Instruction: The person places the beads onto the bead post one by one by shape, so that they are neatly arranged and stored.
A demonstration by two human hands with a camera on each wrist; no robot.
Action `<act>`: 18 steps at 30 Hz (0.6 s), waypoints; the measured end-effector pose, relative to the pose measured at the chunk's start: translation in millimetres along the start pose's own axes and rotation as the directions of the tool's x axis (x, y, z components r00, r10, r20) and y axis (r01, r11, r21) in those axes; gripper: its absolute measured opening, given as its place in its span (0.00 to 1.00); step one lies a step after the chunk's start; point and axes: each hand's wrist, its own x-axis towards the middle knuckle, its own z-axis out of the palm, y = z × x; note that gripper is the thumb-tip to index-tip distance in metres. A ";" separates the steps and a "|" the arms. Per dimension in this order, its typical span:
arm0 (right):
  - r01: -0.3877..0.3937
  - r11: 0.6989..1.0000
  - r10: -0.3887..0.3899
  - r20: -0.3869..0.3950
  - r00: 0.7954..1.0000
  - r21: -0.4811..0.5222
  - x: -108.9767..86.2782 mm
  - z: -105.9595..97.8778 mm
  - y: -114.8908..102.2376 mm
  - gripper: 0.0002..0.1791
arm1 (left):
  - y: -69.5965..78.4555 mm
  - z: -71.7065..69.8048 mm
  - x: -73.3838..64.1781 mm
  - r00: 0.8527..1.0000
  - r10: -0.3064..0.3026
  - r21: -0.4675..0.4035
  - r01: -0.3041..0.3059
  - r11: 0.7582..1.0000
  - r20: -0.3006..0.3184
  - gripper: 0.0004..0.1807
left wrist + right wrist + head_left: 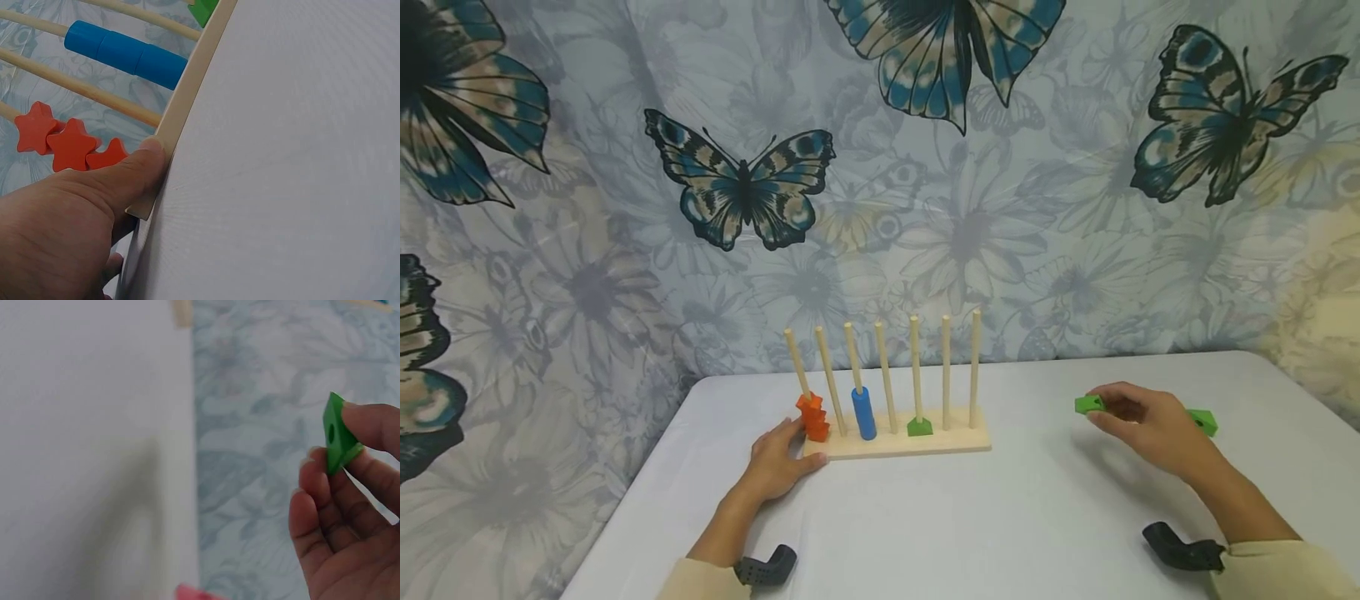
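Observation:
A wooden peg rack (898,447) with several upright pegs stands on the table. My left hand (777,460) holds its left end, the thumb (147,156) lying on the base's front edge; the other fingers are mostly hidden. Orange-red stars (72,145) fill the lower part of the leftmost peg. On the third peg sits a stack of blue cylinders (864,414), and a green block (920,427) is at the foot of the fifth. To the right, my right hand (1157,425) pinches a green block with a hole (337,434) above the table, apart from the rack.
Another green block (1204,422) lies on the white table (955,525) just beyond my right hand, partly covered by it. A butterfly-patterned cloth (887,217) hangs behind the table. Something pink (197,592) shows at the bottom of the right wrist view, too little to identify.

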 end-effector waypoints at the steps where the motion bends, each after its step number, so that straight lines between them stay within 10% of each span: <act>1: -0.008 0.999 0.008 -0.010 1.000 0.031 1.8 -2.2 -7.7 0.14 | -0.2 0.3 -0.3 1.000 -0.002 0.001 0.002 1.000 0.000 0.42; 18: 0.182 0.980 -0.166 -0.183 0.969 0.076 65.8 -18.2 -128.4 0.16 | 0.6 0.2 -2.4 0.999 -0.044 -0.002 0.044 0.999 0.000 0.43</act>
